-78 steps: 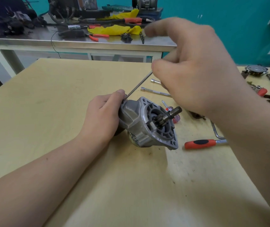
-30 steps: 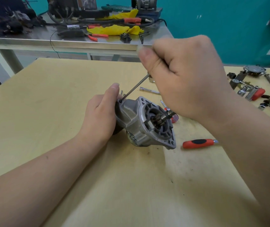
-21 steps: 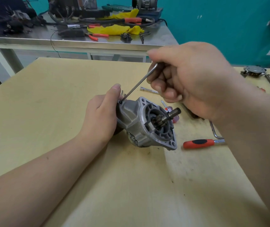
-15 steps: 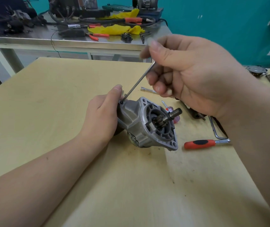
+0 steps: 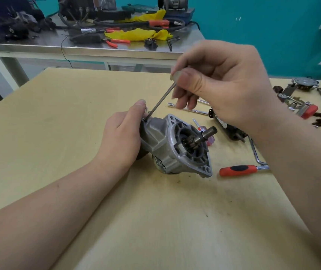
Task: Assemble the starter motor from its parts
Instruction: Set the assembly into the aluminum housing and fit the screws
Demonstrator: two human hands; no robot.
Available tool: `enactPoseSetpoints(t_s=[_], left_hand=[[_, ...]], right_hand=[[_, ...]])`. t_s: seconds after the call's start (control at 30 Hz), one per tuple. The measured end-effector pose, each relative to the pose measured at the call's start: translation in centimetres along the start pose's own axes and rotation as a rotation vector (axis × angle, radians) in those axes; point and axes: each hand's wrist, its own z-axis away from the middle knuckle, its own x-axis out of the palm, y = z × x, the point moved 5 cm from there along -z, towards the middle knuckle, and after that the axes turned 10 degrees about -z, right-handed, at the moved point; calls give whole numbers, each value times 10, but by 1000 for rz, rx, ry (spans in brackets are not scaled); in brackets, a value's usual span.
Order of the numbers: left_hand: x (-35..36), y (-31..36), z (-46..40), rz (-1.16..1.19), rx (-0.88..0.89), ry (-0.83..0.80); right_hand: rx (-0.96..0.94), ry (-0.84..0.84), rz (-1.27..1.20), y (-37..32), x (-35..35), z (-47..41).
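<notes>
Starter (image 5: 175,147) lies on its side at frame centre on the wooden table (image 5: 58,123), pinion shaft pointing right. Left hand (image 5: 122,137) wraps the rear of the body, fingers curled round it, thumb up by the housing edge. Right hand (image 5: 220,88) pinches the driver (image 5: 160,101) handle between thumb and forefinger, other fingers loosely curled below. The tip sits on a screw at the housing's upper left.

Looks like a housing screw is being run in. To do it well: keep the shaft in line with the screw axis, push along it while turning so the tip doesn't cam out, and keep the left hand clamped to stop the body rolling. Snug it, don't force it.

Containers: none on this table. Spare parts lie loose at the upper right, red-handled ratchet (image 5: 239,170) right of the starter.
</notes>
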Motion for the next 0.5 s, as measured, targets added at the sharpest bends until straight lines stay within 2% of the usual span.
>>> enactPoseSetpoints(t_s=[0.17, 0.23, 0.37, 0.5], left_hand=[[0, 1, 0, -26, -4, 23], [-1, 1, 0, -41, -19, 55], [-4, -2, -3, -46, -40, 99], [-5, -3, -2, -53, -24, 97]], right_hand=[[-162, 253, 422, -8, 5, 10], [-155, 295, 584, -13, 8, 11], [-40, 190, 780, -21, 7, 2], [-40, 102, 766, -30, 6, -5]])
